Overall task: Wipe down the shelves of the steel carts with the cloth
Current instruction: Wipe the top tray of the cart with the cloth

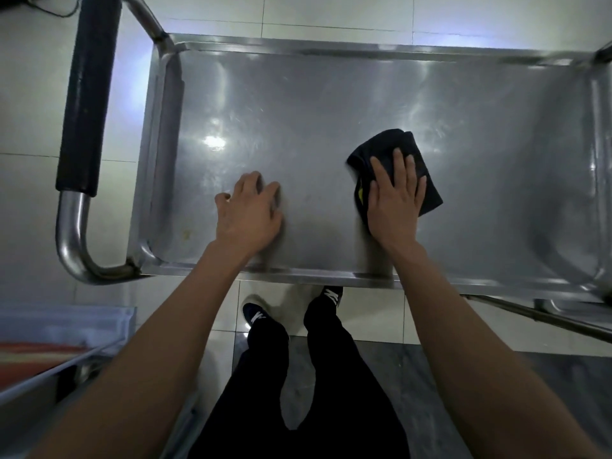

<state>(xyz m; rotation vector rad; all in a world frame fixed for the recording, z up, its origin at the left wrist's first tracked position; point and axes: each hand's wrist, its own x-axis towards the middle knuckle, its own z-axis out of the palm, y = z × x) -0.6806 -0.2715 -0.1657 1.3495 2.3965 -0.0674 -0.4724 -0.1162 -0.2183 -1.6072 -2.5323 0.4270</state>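
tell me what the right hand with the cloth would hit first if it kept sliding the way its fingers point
Nothing lies in that line. The right hand and cloth would cross bare shelf, then likely meet the raised far rim.

tiled floor [364, 11] | dark shoes [253, 314] | striped cloth in tray [36, 354], lower left
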